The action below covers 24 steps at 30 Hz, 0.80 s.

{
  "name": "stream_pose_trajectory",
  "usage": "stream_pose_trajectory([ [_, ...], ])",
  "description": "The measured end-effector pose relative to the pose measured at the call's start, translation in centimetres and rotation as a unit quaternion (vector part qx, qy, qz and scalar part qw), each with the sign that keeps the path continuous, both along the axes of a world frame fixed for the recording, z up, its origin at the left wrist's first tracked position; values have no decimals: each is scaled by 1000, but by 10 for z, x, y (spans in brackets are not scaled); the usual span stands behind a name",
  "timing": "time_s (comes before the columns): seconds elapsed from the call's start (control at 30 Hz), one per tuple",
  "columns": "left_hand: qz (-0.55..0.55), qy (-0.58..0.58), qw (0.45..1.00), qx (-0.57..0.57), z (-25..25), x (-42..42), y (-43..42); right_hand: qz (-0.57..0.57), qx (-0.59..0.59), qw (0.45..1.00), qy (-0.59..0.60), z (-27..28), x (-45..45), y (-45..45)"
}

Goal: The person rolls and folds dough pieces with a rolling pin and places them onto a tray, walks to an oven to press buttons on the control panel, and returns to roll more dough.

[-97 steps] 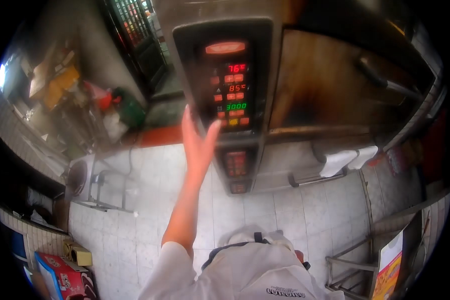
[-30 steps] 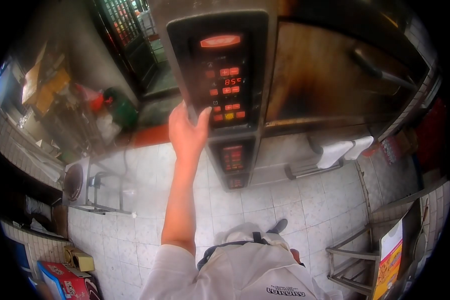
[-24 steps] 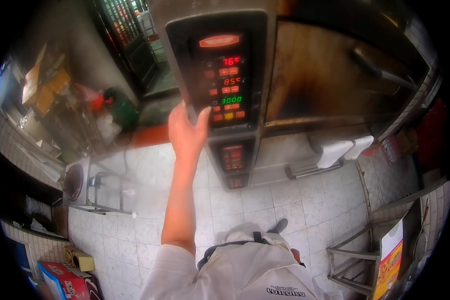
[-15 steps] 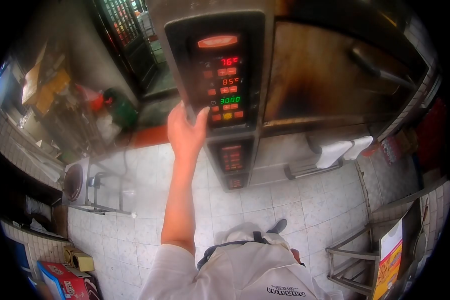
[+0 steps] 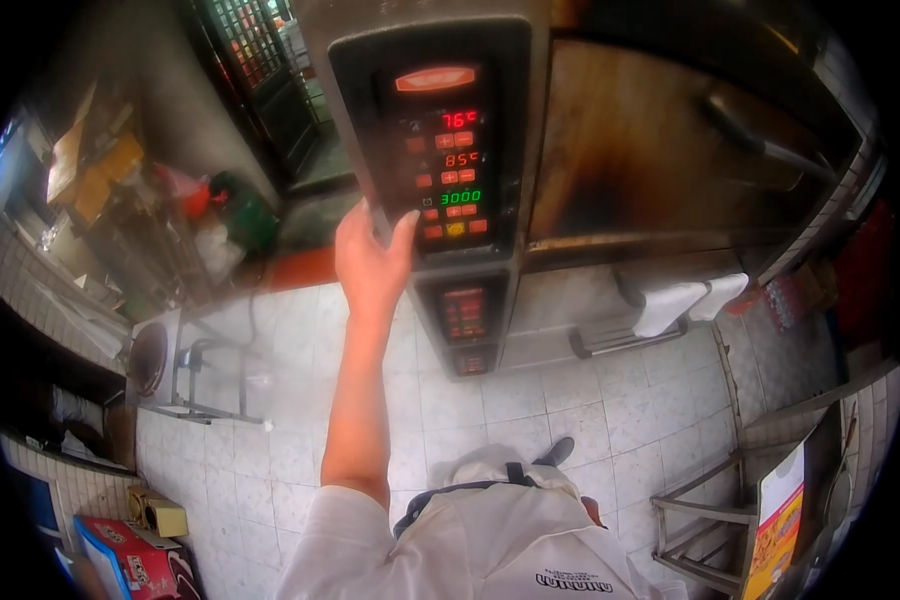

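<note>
My left hand [image 5: 372,262] grips the left edge of the metal oven's front [image 5: 535,120]. Its thumb lies along the lower left of the black control panel [image 5: 510,90], beside the buttons, and its fingers reach round the side, partly hidden. Red digits on the panel read 76 and 85, and green ones read 3000. Further down are smaller panels [image 5: 465,312]. A small skin-coloured patch shows beyond the right side of my waist; whether it is my right hand, and how its fingers are, I cannot make out.
To the right is an oven door [image 5: 640,150] with a bar handle [image 5: 760,145]; white cloths [image 5: 670,308] hang lower down. Metal frames stand left [image 5: 210,410] and right [image 5: 705,512]. A red box [image 5: 135,560] sits at lower left, and clutter [image 5: 120,180] is piled at upper left.
Since the earliest frame my left hand has moved left and its thumb has come off the lower buttons to the panel's edge. The digits, partly dark one second ago, show again.
</note>
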<state>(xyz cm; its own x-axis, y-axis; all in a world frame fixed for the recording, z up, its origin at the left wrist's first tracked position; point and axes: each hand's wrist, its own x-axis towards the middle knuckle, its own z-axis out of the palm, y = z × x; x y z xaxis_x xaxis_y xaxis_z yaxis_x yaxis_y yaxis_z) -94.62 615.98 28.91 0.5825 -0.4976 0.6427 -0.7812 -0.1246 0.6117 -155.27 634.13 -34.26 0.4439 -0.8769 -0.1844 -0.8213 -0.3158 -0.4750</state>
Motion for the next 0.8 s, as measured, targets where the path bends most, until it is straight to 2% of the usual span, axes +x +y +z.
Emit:
stream_pose_trajectory([
  [0.1, -5, 3, 1000, -1, 1, 0, 0, 44, -11, 997, 56, -46, -11, -1],
  [0.17, -2, 5, 1000, 3, -1, 1, -1, 73, -25, 993, 84, -47, -9, -3],
  [0.2, -1, 7, 1000, 2, -1, 0, -1, 36, -13, 998, 41, -31, -8, -6],
  [0.27, -1, 11, 1000, -1, 0, 0, 0, -37, 7, 998, -54, 40, 7, -10],
  [0.37, 15, 16, 1000, 14, -2, 0, -2, -35, 5, 997, -74, 64, 17, -13],
  [0.5, 7, 14, 1000, 12, -2, 1, -1, -42, 21, 995, -93, 75, 18, -13],
  [0.8, 4, 22, 1000, 9, 2, -3, 1, -53, 17, 995, -86, 62, 19, -11],
])
